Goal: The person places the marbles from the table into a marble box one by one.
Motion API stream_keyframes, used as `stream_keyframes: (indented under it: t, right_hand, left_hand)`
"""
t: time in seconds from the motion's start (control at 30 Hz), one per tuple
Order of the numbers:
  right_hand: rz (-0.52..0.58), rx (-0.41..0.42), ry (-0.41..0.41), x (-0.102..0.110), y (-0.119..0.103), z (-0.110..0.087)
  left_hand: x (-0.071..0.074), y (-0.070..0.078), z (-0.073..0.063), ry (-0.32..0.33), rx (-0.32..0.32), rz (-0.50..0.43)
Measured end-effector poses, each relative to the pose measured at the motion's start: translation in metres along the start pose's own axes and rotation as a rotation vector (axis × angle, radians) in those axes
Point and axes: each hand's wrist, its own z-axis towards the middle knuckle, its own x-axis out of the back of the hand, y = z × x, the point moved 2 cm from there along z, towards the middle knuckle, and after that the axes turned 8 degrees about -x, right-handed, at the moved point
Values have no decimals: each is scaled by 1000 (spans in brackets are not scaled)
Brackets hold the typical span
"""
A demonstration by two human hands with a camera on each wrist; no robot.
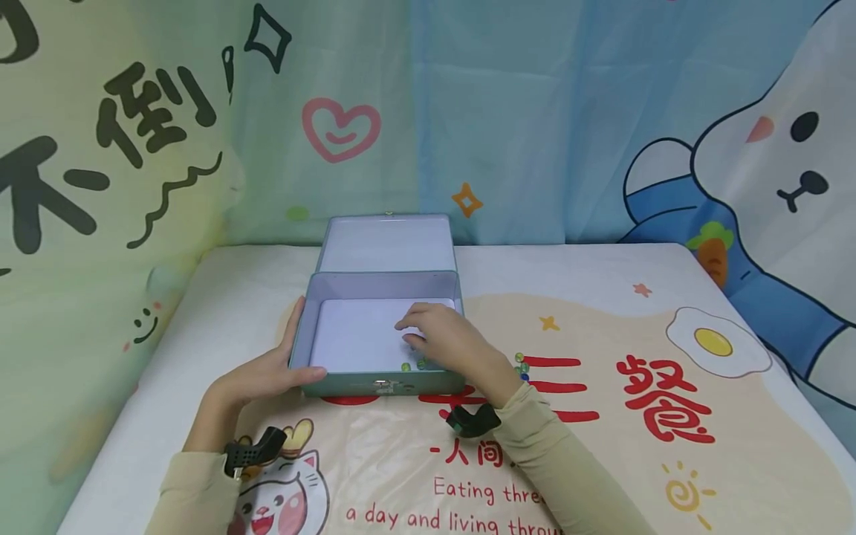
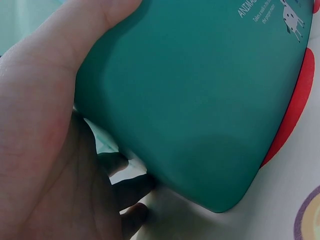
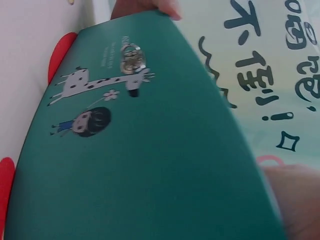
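A green tin box (image 1: 388,383) with a pale inside stands on the table, its hinged lid (image 1: 386,245) tipped back behind it. At its left side my left hand (image 1: 274,368) grips it, thumb over the front left corner and fingers along the outer wall; the left wrist view shows this hand (image 2: 45,110) against the green tin (image 2: 200,100). My right hand (image 1: 448,338) reaches over the right wall into the box, thumb and fingers apart. Below it, green marbles (image 1: 405,366) lie near the front wall. In the right wrist view the tin's front (image 3: 150,165) hides most of this hand.
Just right of the box, several green and blue marbles (image 1: 519,358) sit on the printed tablecloth (image 1: 588,475). The tin's metal clasp (image 1: 385,386) is at its front. A blue and yellow printed curtain (image 1: 495,111) hangs behind the table.
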Motion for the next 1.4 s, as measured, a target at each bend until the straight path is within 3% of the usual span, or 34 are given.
stream_keyframes:
  t: [0.37, 0.63, 0.87, 1.03, 1.13, 1.23, 1.4]
  right_hand:
    - [186, 147, 154, 33, 3, -16]
    - [365, 248, 409, 76, 6, -45]
    - [331, 87, 529, 85, 38, -85]
    - [277, -77, 648, 64, 64, -115]
    - [256, -131, 692, 47, 77, -127]
    - [234, -150, 694, 30, 87, -135]
    - [205, -159, 623, 10, 100, -144]
  left_hand:
    - [1, 3, -2, -5, 5, 6]
    - [3, 6, -3, -20, 4, -9]
    - [2, 5, -3, -9, -6, -14]
    - [3, 7, -2, -13, -5, 4]
    - [5, 7, -3, -9, -1, 20]
    - [6, 7, -3, -7, 2, 23]
    - [3, 9, -4, -12, -11, 7]
